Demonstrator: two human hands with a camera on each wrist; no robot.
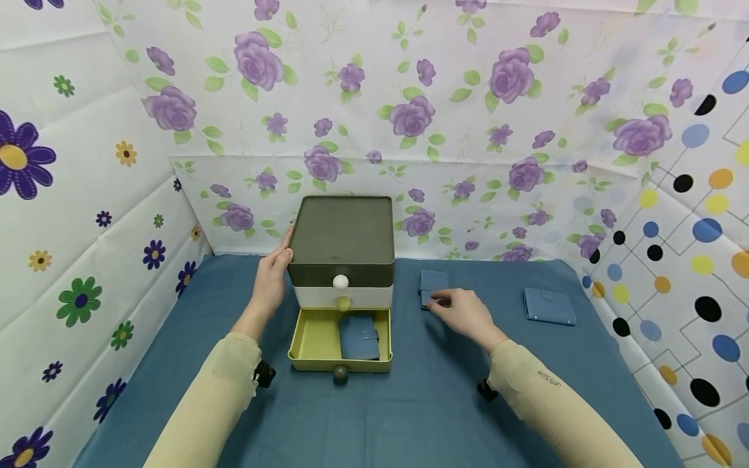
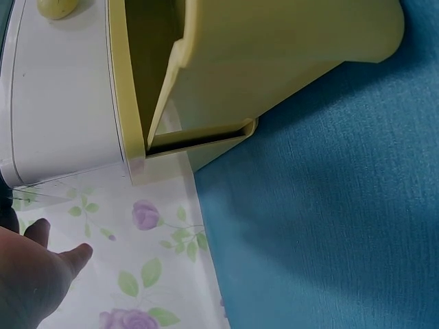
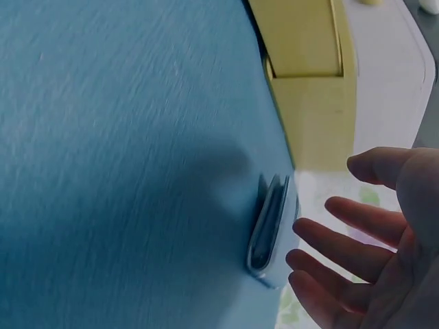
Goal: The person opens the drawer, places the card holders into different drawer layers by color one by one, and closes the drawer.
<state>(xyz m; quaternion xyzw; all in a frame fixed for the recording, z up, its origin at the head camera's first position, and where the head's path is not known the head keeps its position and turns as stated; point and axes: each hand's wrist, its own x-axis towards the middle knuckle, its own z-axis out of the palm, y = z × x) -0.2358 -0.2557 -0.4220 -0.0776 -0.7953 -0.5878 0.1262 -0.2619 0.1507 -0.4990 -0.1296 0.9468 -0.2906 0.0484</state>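
Note:
A small chest of drawers with a dark olive top stands at the middle back. Its yellow-green bottom drawer is pulled out, and a blue wallet with a strap lies inside on the right. My left hand rests along the chest's left side near the top, thumb at the front corner. To the right of the chest, my right hand reaches over a second blue wallet on the table. Its fingers are spread and hold nothing, the fingertips close to the wallet's edge.
A third blue wallet lies farther right on the blue tablecloth. The white middle drawer is closed. Floral cloth walls rise behind and on the left, and a dotted cloth on the right.

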